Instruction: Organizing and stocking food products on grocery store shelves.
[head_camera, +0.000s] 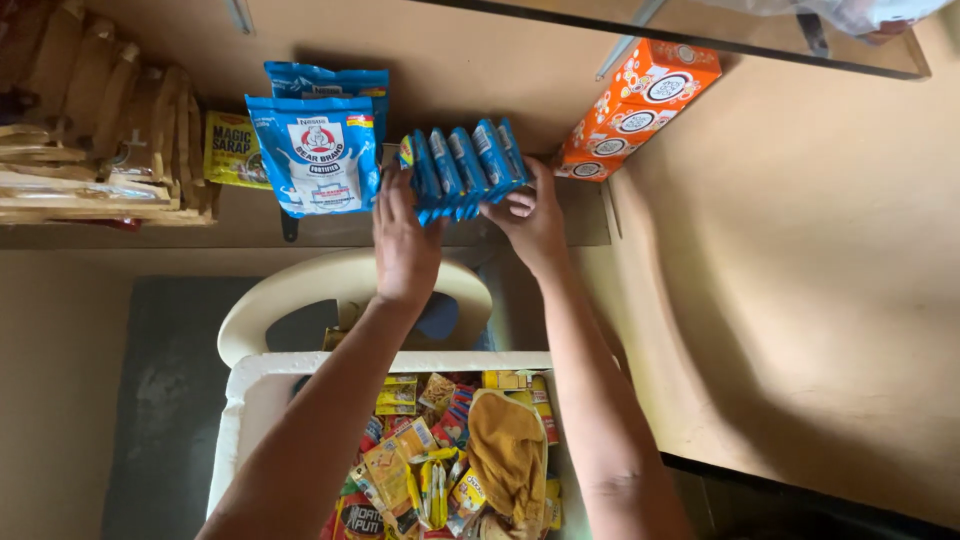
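A row of several small blue packets (465, 165) stands on edge on a wooden shelf (250, 225). My left hand (402, 240) presses against the left end of the row, and my right hand (532, 220) holds the right end, so the packets are squeezed between both hands. To the left of them stand two larger blue and white pouches (318, 150). An orange box (640, 105) leans against the wall just right of my right hand.
A yellow sachet pack (230, 150) and brown wooden slats (100, 130) fill the shelf's left part. Below are a white plastic chair (300, 290) and a white box (250, 400) full of mixed sachets with a mustard cloth (508, 450). A beige wall rises at right.
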